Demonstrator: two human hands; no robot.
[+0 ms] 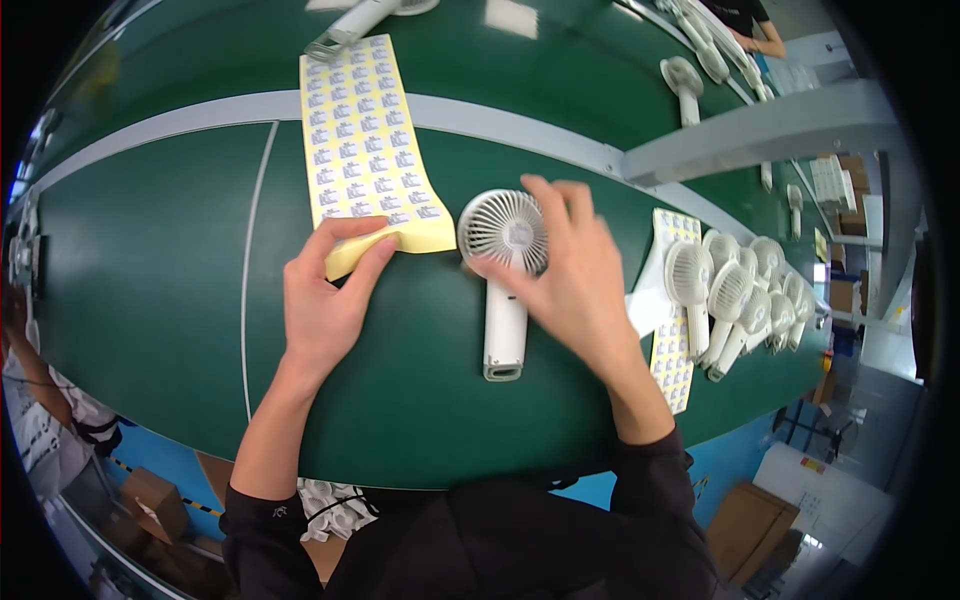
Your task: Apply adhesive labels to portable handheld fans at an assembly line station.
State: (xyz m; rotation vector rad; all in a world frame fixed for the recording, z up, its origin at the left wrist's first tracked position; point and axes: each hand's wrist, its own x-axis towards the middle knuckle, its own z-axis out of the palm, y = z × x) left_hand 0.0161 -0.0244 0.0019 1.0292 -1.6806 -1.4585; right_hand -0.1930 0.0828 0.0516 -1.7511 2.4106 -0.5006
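My left hand pinches the near end of a yellow-backed sheet of small printed stickers, which curls up at the fingers. To the right of it, a white handheld fan lies on the green table, its round grille at the far end and its handle toward me. Over the right side of that grille is my right hand, slightly smeared by motion, with thumb and fingers apart. The thumb crosses the lower grille; whether it presses on the fan I cannot tell.
Several white handheld fans lie in a cluster at the right, beside a second sticker sheet partly under white paper. A grey metal post rises at the far right. Another fan rests on the sheet's far end. Other people sit at the table's edges.
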